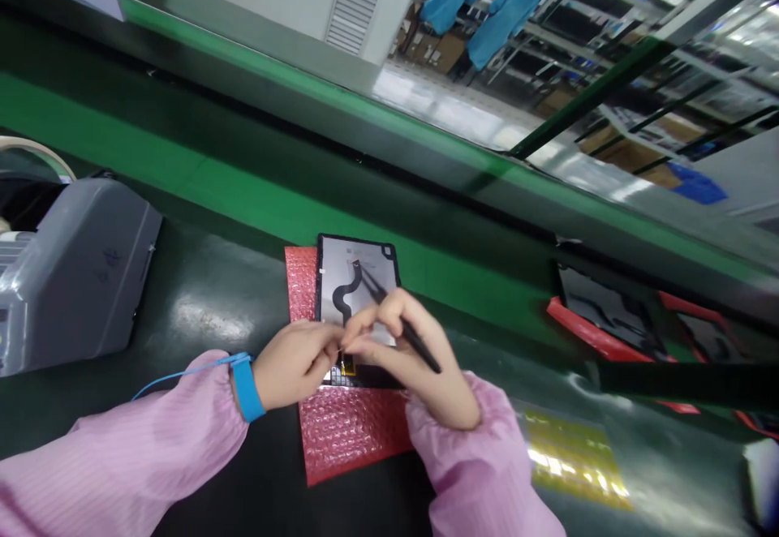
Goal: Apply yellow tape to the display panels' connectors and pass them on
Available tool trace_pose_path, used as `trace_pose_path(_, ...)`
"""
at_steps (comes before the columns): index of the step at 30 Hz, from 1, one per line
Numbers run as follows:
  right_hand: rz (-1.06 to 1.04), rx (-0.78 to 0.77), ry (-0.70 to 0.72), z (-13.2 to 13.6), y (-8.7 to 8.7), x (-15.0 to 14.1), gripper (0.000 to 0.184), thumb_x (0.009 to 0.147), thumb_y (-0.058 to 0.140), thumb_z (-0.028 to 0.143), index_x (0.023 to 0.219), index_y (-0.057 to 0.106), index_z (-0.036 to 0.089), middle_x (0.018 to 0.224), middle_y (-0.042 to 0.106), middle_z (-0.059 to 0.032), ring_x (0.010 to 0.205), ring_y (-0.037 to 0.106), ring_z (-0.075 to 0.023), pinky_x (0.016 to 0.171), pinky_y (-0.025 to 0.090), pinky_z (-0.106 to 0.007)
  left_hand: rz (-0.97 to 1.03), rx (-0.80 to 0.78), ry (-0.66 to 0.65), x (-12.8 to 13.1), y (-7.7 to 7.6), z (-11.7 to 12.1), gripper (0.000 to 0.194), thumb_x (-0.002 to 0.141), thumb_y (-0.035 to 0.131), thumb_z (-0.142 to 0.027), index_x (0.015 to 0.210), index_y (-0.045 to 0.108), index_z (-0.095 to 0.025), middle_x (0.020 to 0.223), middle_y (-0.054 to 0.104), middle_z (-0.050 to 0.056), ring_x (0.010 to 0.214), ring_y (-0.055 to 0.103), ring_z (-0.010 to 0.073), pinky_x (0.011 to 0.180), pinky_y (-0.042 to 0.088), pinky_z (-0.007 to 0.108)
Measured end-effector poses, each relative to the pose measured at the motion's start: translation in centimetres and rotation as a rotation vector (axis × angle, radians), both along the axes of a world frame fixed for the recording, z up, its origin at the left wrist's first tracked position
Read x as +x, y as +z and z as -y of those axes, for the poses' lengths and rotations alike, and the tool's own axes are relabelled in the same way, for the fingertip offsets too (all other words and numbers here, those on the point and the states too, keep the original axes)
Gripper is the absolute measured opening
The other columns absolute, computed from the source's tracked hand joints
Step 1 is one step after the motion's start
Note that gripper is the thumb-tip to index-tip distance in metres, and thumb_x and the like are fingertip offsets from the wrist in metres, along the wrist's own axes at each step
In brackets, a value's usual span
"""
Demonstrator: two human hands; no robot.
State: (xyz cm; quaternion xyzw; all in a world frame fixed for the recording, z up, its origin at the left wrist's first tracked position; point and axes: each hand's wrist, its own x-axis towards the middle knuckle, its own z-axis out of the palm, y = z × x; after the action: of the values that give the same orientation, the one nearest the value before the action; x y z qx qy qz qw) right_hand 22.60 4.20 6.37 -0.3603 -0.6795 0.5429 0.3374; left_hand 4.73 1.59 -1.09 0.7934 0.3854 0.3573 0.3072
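Note:
A display panel [332,257] with a silvery back and black rim lies on a red bubble-wrap bag [353,431]. A black, curved flex cable [341,298] runs down its back. My right hand [426,350] holds dark tweezers [372,285], tips pointing up toward the cable's upper end, while its thumb and index finger pinch together over the panel's lower part. There my left hand [295,363] meets them, fingers closed; whatever tiny thing sits between the fingertips is too small to name. Beneath the fingertips a yellow-edged patch [348,365] shows on the panel. A blue wrist strap [247,388] circles my left wrist.
A grey machine [79,277] stands at the left. On the right lie a sheet of yellow film strips [575,456] and more panels [602,306] on red bags. A green ledge [243,208] runs behind the dark work surface; shelving [572,26] stands beyond.

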Motion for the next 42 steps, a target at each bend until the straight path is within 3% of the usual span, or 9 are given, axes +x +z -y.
trace_pose_path(3, 0.078, -0.044, -0.1, -1.4, -0.7, 0.8, 0.041, 0.085, 0.073, 0.031, 0.077, 0.033, 0.026, 0.083, 0.072, -0.0001, 0.076, 0.066, -0.0179, 0.071, 0.05, -0.033, -0.033, 0.028, 0.07, -1.1, 0.0, -1.5, 0.031, 0.084, 0.038, -0.005, 0.104, 0.057, -0.018, 0.075, 0.064, 0.001, 0.076, 0.062, 0.0181, 0.08, 0.05, 0.034)
trace_pose_path(8, 0.279, -0.047, -0.085, -3.3, -4.3, 0.7, 0.036, 0.085, 0.067, 0.035, 0.078, 0.033, 0.026, 0.081, 0.07, 0.0001, 0.075, 0.064, -0.0185, 0.072, 0.045, -0.034, -0.152, 0.09, 0.106, -2.7, 0.1, -3.5, 0.029, 0.085, 0.038, -0.006, 0.097, 0.062, -0.017, 0.081, 0.063, 0.004, 0.083, 0.058, 0.0212, 0.08, 0.046, 0.037)
trace_pose_path(11, 0.318, -0.005, -0.126, -3.7, -5.6, 0.3, 0.033, 0.084, 0.064, 0.036, 0.079, 0.032, 0.027, 0.079, 0.069, 0.0007, 0.074, 0.063, -0.0192, 0.074, 0.045, -0.035, -0.229, 0.109, 0.091, -2.7, 0.0, -3.7, 0.031, 0.085, 0.039, -0.005, 0.096, 0.064, -0.017, 0.088, 0.064, 0.006, 0.088, 0.056, 0.0222, 0.081, 0.045, 0.037)
trace_pose_path(21, 0.323, 0.042, -0.2, -3.7, -5.7, -0.2, 0.03, 0.085, 0.061, 0.034, 0.081, 0.032, 0.027, 0.081, 0.07, -0.0004, 0.073, 0.064, -0.0191, 0.076, 0.046, -0.035, -0.436, 0.181, 0.001, -2.1, -0.2, -3.3, 0.04, 0.089, 0.04, -0.003, 0.11, 0.07, -0.02, 0.094, 0.061, 0.007, 0.088, 0.053, 0.0225, 0.08, 0.041, 0.036)
trace_pose_path(28, 0.298, -0.011, -0.268, -3.3, -6.1, -0.5, 0.035, 0.083, 0.065, 0.032, 0.082, 0.03, 0.028, 0.083, 0.069, 0.0011, 0.061, 0.056, -0.0154, 0.062, 0.042, -0.03, -0.524, 0.191, 0.001, -2.0, -0.4, -3.4, 0.043, 0.089, 0.044, -0.002, 0.116, 0.071, -0.024, 0.091, 0.057, 0.007, 0.085, 0.05, 0.0223, 0.077, 0.038, 0.035)
trace_pose_path(32, 0.271, 0.041, -0.391, -3.3, -6.5, -0.9, 0.045, 0.076, 0.074, 0.031, 0.083, 0.03, 0.027, 0.085, 0.066, 0.0026, 0.058, 0.053, -0.013, 0.064, 0.043, -0.029, -0.545, 0.191, 0.002, -2.0, -0.4, -3.4, 0.044, 0.088, 0.046, -0.001, 0.117, 0.07, -0.023, 0.089, 0.057, 0.006, 0.085, 0.049, 0.0224, 0.076, 0.037, 0.035)
trace_pose_path(37, 0.312, 0.178, -0.594, -4.0, -7.3, -1.6, 0.056, 0.067, 0.082, 0.034, 0.089, 0.031, 0.027, 0.085, 0.051, 0.006, 0.062, 0.048, -0.0125, 0.066, 0.043, -0.029, -0.536, 0.199, 0.014, -1.8, -0.7, -3.3, 0.04, 0.09, 0.046, -0.003, 0.115, 0.072, -0.022, 0.087, 0.055, 0.007, 0.085, 0.048, 0.0228, 0.076, 0.037, 0.036)
trace_pose_path(42, 0.474, 0.234, -0.762, -5.9, -7.5, -2.8, 0.053, 0.069, 0.078, 0.038, 0.089, 0.03, 0.028, 0.085, 0.048, 0.0047, 0.067, 0.049, -0.0158, 0.062, 0.04, -0.029, -0.483, 0.234, 0.002, -2.2, -1.0, -3.8, 0.043, 0.09, 0.044, -0.002, 0.117, 0.072, -0.022, 0.091, 0.056, 0.01, 0.089, 0.048, 0.0254, 0.08, 0.039, 0.04)
